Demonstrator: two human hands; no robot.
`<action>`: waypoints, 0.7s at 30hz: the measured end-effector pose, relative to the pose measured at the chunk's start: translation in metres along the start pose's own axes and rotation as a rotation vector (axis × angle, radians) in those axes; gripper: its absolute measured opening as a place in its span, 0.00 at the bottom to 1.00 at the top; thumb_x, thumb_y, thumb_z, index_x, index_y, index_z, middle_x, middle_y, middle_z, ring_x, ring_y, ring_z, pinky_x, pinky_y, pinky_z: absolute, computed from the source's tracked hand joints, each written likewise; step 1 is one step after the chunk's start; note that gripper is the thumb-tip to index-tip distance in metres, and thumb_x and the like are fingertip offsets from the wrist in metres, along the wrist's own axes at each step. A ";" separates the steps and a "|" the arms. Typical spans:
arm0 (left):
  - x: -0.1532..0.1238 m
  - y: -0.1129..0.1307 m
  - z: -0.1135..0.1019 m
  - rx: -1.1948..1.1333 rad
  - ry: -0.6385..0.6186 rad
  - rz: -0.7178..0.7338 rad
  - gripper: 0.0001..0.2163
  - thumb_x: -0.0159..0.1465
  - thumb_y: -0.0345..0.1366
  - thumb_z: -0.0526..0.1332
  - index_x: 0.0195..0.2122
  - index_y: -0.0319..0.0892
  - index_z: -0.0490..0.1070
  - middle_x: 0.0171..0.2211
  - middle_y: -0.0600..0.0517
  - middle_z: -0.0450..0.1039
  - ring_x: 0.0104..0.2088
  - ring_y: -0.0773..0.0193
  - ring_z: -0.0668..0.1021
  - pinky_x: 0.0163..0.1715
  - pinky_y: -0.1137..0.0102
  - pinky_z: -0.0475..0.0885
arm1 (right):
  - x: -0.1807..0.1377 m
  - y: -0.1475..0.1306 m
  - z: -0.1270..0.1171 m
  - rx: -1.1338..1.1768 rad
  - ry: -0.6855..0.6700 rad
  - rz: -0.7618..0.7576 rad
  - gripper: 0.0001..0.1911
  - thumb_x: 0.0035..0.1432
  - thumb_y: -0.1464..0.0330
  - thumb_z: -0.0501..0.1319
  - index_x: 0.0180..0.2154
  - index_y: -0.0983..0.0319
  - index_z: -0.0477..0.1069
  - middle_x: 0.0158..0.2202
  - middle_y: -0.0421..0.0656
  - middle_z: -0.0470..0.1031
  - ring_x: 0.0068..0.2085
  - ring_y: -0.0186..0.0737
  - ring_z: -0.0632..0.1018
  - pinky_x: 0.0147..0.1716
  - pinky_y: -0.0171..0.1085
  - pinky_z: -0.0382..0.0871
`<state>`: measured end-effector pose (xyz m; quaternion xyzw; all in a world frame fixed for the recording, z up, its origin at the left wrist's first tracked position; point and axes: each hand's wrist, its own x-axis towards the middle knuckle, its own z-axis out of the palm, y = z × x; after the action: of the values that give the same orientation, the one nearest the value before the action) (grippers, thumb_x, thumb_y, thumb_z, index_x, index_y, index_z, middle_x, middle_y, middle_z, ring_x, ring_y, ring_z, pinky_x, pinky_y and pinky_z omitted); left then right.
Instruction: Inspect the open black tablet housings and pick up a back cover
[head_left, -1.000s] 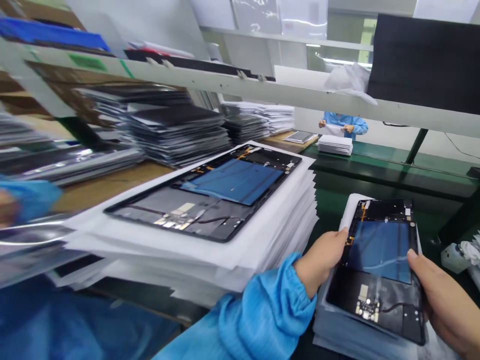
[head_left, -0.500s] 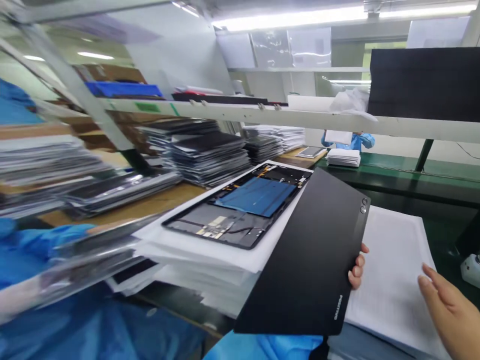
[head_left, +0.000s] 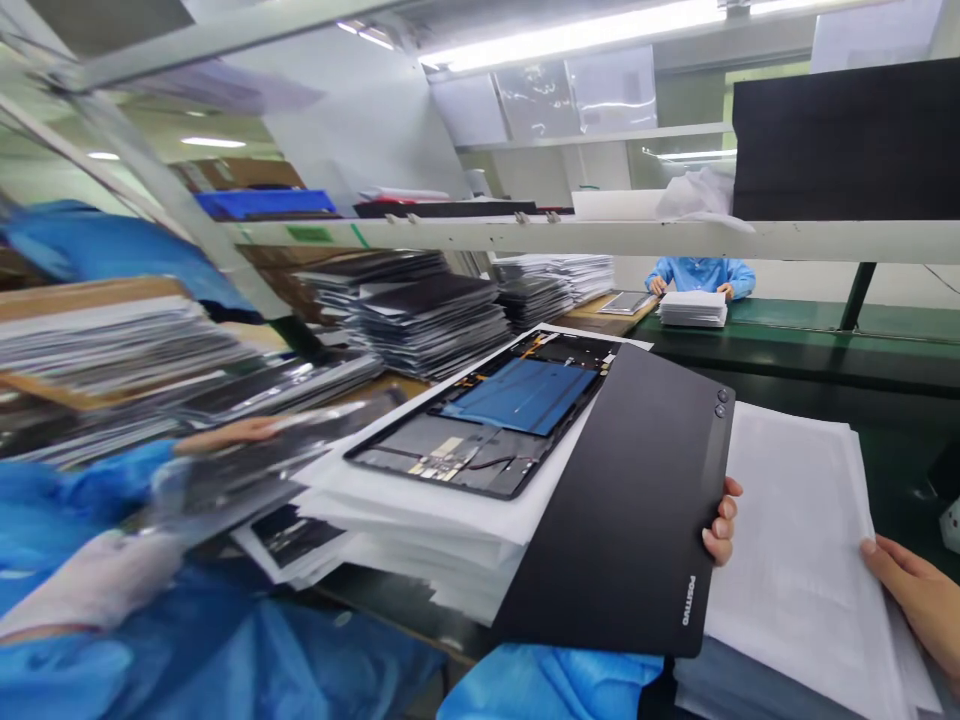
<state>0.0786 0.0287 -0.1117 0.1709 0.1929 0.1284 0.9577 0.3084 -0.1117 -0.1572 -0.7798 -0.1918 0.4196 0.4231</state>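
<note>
Left hand (head_left: 721, 528) grips the black tablet back (head_left: 637, 500) by its right edge, fingers curled over, tilted above the white sheet stack (head_left: 795, 560). Right hand (head_left: 919, 605) rests open on the stack's right edge, holding nothing.

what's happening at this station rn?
The person's left hand holds a black tablet back panel tilted up, smooth outer side to the camera, fingers curled round its right edge. The right hand rests on the white foam sheet stack beside it. To the left, an opened tablet frame lies on another white stack. A co-worker in a blue sleeve handles shiny sheets at far left; another person works further down the green bench.
</note>
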 end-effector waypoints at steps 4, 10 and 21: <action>0.007 -0.002 -0.016 -0.011 0.021 0.022 0.11 0.61 0.34 0.50 0.36 0.37 0.71 0.28 0.50 0.66 0.25 0.75 0.67 0.24 0.80 0.59 | 0.002 0.002 -0.003 0.026 -0.076 0.073 0.28 0.45 0.50 0.60 0.45 0.61 0.67 0.42 0.45 0.73 0.40 0.47 0.74 0.37 0.38 0.66; 0.000 -0.001 -0.006 -0.036 -0.050 -0.008 0.13 0.62 0.33 0.48 0.36 0.36 0.72 0.27 0.52 0.70 0.28 0.76 0.69 0.27 0.82 0.61 | -0.002 0.005 -0.008 -0.039 0.003 0.023 0.28 0.48 0.47 0.56 0.44 0.59 0.65 0.39 0.43 0.72 0.44 0.47 0.70 0.38 0.39 0.62; -0.010 -0.004 -0.003 -0.008 -0.072 0.031 0.21 0.66 0.36 0.40 0.40 0.34 0.72 0.31 0.54 0.72 0.32 0.78 0.69 0.35 0.83 0.60 | -0.014 0.005 -0.008 0.080 0.013 0.010 0.24 0.49 0.49 0.56 0.42 0.59 0.65 0.40 0.43 0.71 0.40 0.45 0.70 0.34 0.38 0.62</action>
<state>0.0688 0.0228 -0.1122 0.1748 0.1550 0.1379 0.9625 0.3063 -0.1271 -0.1518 -0.7659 -0.1681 0.4240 0.4531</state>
